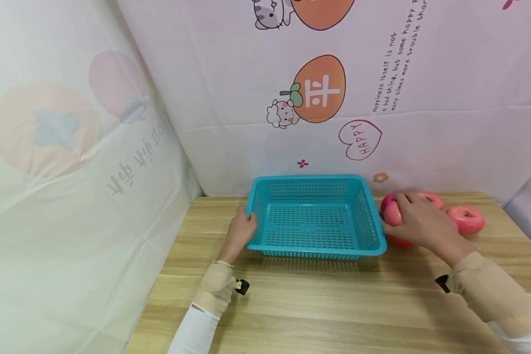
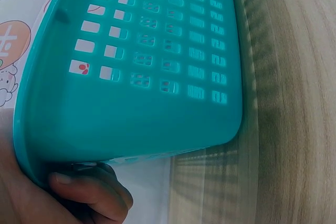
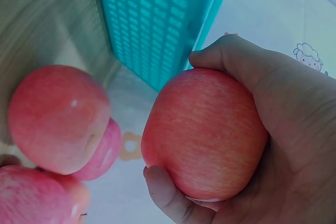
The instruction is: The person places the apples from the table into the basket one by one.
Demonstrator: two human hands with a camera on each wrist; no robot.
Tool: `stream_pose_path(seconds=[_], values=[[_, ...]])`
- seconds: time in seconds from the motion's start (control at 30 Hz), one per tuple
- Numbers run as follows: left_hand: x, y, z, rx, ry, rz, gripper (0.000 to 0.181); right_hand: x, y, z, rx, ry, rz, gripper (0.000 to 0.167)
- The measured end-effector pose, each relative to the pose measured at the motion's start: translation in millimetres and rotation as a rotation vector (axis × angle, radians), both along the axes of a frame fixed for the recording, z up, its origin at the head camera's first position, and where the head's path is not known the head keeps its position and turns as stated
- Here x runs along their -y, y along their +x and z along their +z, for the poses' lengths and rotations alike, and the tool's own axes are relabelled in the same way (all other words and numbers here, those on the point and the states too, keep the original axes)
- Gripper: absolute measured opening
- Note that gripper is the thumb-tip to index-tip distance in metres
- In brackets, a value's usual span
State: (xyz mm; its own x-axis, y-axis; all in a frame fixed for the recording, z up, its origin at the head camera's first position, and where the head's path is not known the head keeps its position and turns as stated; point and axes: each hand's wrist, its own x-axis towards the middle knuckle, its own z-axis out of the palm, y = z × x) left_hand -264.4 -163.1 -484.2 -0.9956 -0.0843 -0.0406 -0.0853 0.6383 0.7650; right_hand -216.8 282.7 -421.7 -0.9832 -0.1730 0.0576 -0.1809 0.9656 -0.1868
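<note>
A blue-green perforated basket [image 1: 309, 251] stands on the wooden table with nothing in it. My left hand [image 1: 240, 231] grips its left rim, thumb on the inner side; the left wrist view shows the curled fingers [image 2: 100, 195] under the rim. Beside the basket's right wall, my right hand [image 1: 425, 226] holds a red apple [image 1: 393, 214], which fills the palm in the right wrist view [image 3: 205, 135]. Several other apples lie around that hand, including one to its right [image 1: 466, 220] and one behind it [image 1: 431, 199].
The wooden table [image 1: 318, 305] reaches back to a printed cloth [image 1: 230, 157] hanging behind the basket. A pale cloth [image 1: 48, 221] hangs along the left side. Small black devices sit at both wrists.
</note>
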Motion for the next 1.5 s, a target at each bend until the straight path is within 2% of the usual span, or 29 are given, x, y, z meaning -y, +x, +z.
stream_pose_path(seconds=[0.43, 0.73, 1.0, 1.5], values=[[0.6, -1.3, -3.2, -0.011, 0.002, -0.006, 0.047, 24, -13.1, 4.8, -0.042, 0.007, 0.056, 0.084], [0.8, -1.9, -3.4, -0.012, 0.008, 0.006, 0.046, 43, -22.3, 7.6, -0.024, -0.004, 0.070, 0.091], [0.4, -2.8, -2.6, -0.010, -0.002, 0.007, 0.047, 56, -26.4, 5.9, -0.080, -0.018, 0.098, 0.083], [1.3, -3.1, -3.5, -0.017, -0.005, 0.007, 0.048, 78, -32.5, 6.3, -0.035, -0.037, 0.111, 0.085]])
